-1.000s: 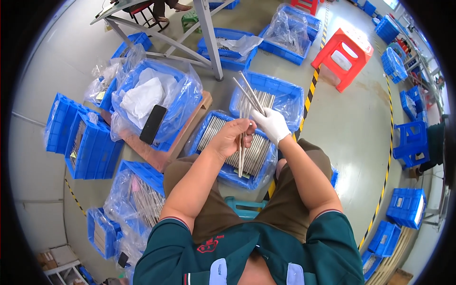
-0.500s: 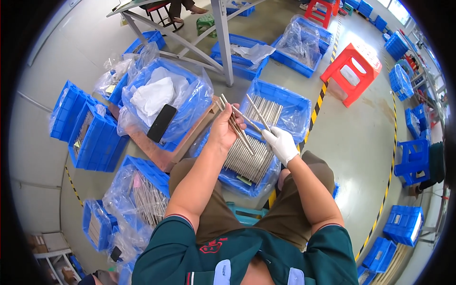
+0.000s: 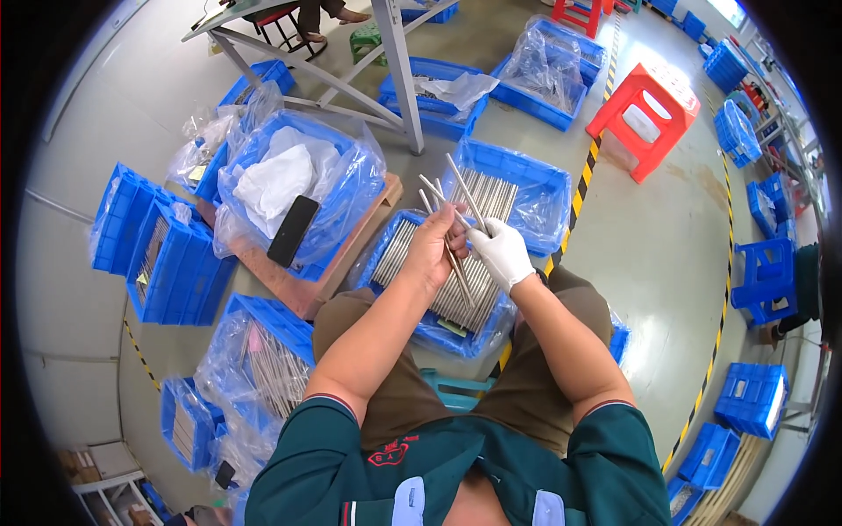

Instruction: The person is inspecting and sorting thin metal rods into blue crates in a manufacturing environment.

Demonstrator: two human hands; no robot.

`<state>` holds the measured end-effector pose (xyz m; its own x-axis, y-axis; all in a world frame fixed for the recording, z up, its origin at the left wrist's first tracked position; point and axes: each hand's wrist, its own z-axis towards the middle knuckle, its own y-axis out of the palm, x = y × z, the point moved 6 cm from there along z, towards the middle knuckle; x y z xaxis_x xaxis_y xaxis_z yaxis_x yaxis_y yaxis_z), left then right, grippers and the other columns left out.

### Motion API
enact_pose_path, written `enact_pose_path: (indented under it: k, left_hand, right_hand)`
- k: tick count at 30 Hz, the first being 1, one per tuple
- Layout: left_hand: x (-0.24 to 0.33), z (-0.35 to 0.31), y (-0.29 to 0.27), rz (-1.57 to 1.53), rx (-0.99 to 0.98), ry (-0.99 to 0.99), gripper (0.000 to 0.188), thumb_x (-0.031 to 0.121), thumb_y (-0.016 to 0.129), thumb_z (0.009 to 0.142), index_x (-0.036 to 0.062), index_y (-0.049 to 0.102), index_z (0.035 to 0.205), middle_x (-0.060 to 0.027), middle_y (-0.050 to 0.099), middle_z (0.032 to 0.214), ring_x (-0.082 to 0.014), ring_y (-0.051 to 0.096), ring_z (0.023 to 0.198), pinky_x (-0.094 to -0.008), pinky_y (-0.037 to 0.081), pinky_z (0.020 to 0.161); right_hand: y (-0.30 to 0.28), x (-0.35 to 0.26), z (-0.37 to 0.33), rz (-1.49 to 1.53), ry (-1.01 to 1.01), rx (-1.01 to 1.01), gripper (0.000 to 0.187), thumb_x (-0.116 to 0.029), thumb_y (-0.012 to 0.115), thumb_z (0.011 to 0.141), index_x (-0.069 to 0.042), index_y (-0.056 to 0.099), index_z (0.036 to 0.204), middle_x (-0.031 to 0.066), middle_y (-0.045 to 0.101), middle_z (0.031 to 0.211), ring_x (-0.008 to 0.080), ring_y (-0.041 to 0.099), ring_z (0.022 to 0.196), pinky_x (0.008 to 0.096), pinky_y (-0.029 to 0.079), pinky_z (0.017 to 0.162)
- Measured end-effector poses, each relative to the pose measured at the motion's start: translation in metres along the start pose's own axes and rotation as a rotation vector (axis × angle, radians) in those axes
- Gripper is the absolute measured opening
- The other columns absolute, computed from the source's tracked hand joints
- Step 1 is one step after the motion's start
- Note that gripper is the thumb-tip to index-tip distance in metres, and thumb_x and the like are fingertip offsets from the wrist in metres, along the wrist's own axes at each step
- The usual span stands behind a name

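Several thin metal rods are gripped in my bare left hand, slanting across each other. My right hand, in a white glove, closes on another metal rod that points up and away from me. The two hands almost meet, with fingertips side by side. Below them a blue bin lined with clear plastic holds rows of similar rods. Just beyond, a second blue bin has more rods lying in its left part.
On the left a plastic-lined blue bin with white cloth and a black phone rests on a wooden pallet. Stacked blue bins stand farther left. A red stool is at right, past striped floor tape. A metal table leg rises ahead.
My left hand has moved right, bringing its rods up against my gloved hand. The gloved hand has shifted slightly up and left, its rod still in its fingers.
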<state>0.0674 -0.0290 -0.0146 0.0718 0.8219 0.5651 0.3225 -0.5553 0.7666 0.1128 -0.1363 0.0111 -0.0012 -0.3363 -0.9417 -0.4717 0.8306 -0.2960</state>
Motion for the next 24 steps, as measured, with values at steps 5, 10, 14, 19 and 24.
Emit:
enact_pose_path:
  k: [5,10,14,19,24]
  left_hand:
    - [-0.007,-0.004,-0.007,0.179,-0.029,-0.004,0.021,0.027,0.052,0.092,0.0076,0.06,0.097,0.0024,0.047,0.064,-0.0074,0.038,0.048,-0.0219,0.033,0.044]
    - [-0.013,-0.026,0.009,0.229,0.016,-0.006,0.021,0.026,0.049,0.094,0.0084,0.06,0.097,0.0045,0.046,0.063,-0.0042,0.034,0.047,-0.0184,0.028,0.042]
    - [-0.006,-0.017,0.013,0.297,0.095,0.032,0.021,0.025,0.05,0.094,0.0065,0.057,0.087,0.0057,0.04,0.059,-0.005,0.034,0.046,-0.0197,0.029,0.043]
    - [-0.013,-0.028,0.012,0.457,-0.092,-0.138,0.022,0.026,0.052,0.093,0.0063,0.056,0.085,0.0039,0.04,0.057,-0.0055,0.036,0.047,-0.0208,0.031,0.044]
    - [-0.038,-0.034,0.02,0.334,-0.167,-0.291,0.022,0.028,0.053,0.092,0.0071,0.055,0.086,0.0043,0.041,0.061,-0.0059,0.037,0.05,-0.0211,0.032,0.045]
  right_hand:
    - [0.008,0.007,-0.004,0.273,0.048,-0.095,0.018,-0.018,0.056,0.084,-0.001,0.059,0.079,0.003,0.055,0.061,0.0092,0.05,0.052,0.0253,0.04,0.049]
    - [0.013,0.002,-0.015,0.537,0.195,-0.15,0.017,-0.02,0.055,0.088,-0.004,0.056,0.082,0.0016,0.054,0.06,0.0084,0.045,0.044,0.0225,0.033,0.04]
    - [-0.015,0.021,0.013,-0.131,-0.127,0.075,0.024,-0.026,0.057,0.084,-0.002,0.059,0.082,0.0096,0.058,0.062,0.0185,0.058,0.057,0.0335,0.046,0.055]
    - [-0.026,-0.019,0.005,0.238,0.103,-0.029,0.028,-0.03,0.062,0.081,-0.002,0.061,0.077,0.0014,0.053,0.062,0.0104,0.048,0.055,0.0268,0.039,0.051]
    - [-0.021,-0.012,0.006,0.189,0.106,-0.065,0.028,-0.029,0.064,0.08,-0.001,0.062,0.079,0.0027,0.055,0.065,0.0091,0.048,0.058,0.0258,0.039,0.053]
